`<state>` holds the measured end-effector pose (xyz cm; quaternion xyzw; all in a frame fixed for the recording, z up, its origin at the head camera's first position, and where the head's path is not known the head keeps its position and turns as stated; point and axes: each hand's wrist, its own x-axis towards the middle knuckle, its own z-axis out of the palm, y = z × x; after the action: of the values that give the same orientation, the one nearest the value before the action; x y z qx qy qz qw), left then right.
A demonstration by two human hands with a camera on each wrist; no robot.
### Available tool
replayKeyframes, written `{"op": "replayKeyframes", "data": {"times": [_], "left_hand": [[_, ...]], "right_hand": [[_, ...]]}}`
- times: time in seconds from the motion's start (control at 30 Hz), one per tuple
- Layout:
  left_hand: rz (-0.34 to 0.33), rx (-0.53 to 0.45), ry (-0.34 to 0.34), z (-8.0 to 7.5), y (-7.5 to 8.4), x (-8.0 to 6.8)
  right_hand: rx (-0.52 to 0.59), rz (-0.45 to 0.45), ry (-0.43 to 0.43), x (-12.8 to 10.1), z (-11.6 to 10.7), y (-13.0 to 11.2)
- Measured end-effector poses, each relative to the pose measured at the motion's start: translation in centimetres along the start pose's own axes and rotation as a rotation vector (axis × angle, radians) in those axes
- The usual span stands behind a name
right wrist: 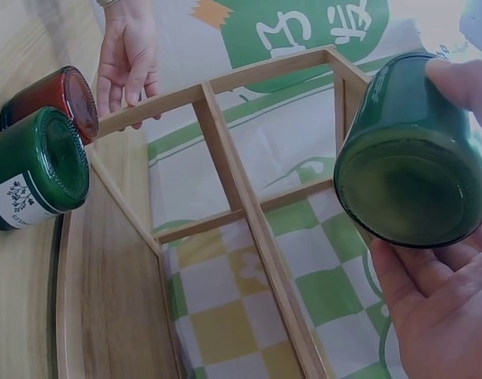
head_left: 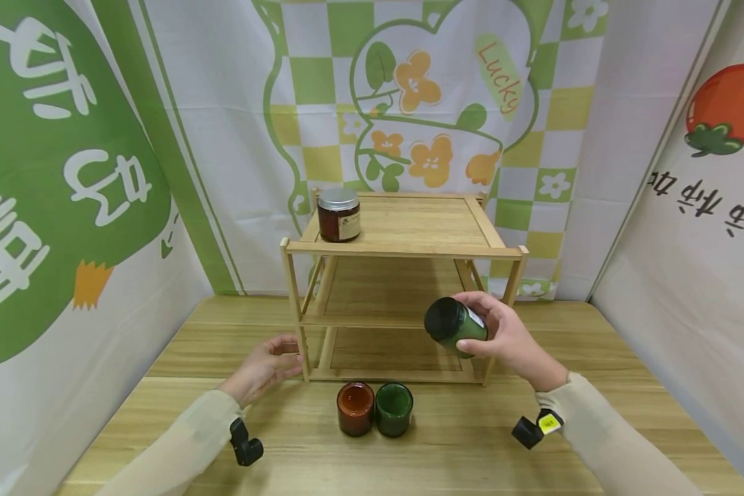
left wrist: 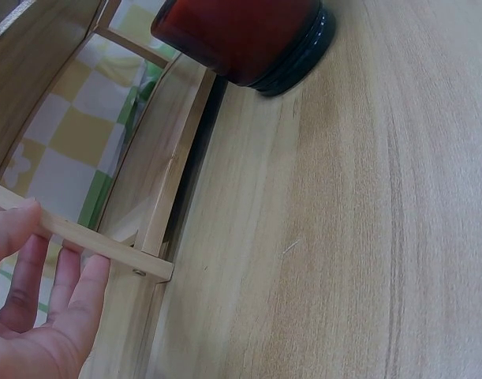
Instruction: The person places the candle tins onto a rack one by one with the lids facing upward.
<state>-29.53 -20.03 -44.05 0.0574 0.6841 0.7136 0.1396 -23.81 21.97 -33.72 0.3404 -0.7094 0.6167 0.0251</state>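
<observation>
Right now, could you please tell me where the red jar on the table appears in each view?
Head: the red jar is at lower centre, just left of the green jar on the table.
Left wrist: the red jar is at the top, cut off by the edge.
Right wrist: the red jar is at upper left, partly behind that green jar.
Shared landmark: the wooden rack, held by the left hand.

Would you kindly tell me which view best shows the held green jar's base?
The right wrist view: the base of the held green jar faces that camera, close up. The head view shows its dark lid and part of its label instead; the left wrist view does not show this jar.
</observation>
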Motion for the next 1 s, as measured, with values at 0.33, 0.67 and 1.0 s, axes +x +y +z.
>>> {"op": "replayKeyframes", "data": {"times": [0.33,0.67,1.0], "left_hand": [[-0.002,0.002,-0.013,0.1,0.1,-0.1],[-0.001,-0.004,-0.019,0.0,0.1,-0.1],[-0.002,-0.003,-0.029,0.0,0.1,-0.1]], "right_hand": [[0.039,-0.035,-0.025,0.4,0.0,-0.3],[0.042,-0.05,0.002,0.9,0.2,-1.0],[0.049,-0.078,0.056,1.6,0.5,-2.3]]}}
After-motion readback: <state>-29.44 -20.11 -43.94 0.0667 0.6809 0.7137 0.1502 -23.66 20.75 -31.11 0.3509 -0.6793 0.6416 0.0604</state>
